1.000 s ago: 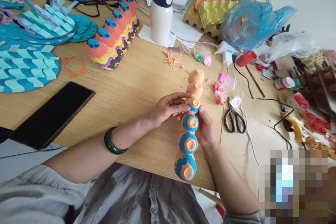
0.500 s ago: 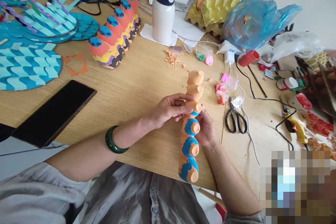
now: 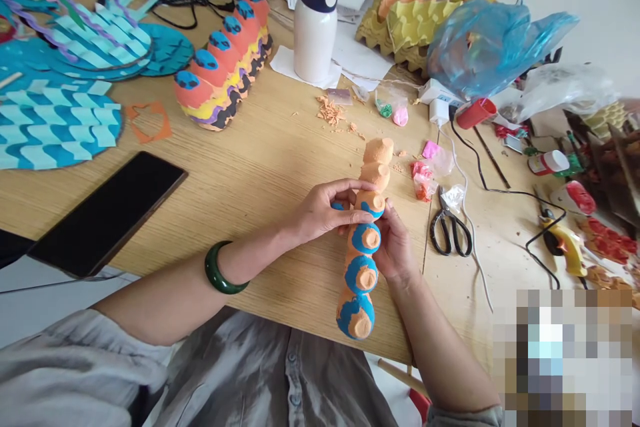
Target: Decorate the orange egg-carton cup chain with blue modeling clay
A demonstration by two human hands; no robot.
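Grasping together over a smooth, wood-grained table (image 3: 235, 180), both hands hold a long, knobbly, peach-coloured strip (image 3: 369, 239) near the front edge: the left hand (image 3: 320, 212) pinches the third bump from the far end between thumb and fingers, the right hand (image 3: 398, 245) clasps the other side. Six rough, rounded bumps with blunt tips form the strip, the nearest four patched in blue. Bare wood opens leftward to a flat black phone (image 3: 109, 215); rightward, black-handled scissors (image 3: 441, 232) lie closer, beside crumpled clear plastic (image 3: 454, 197).
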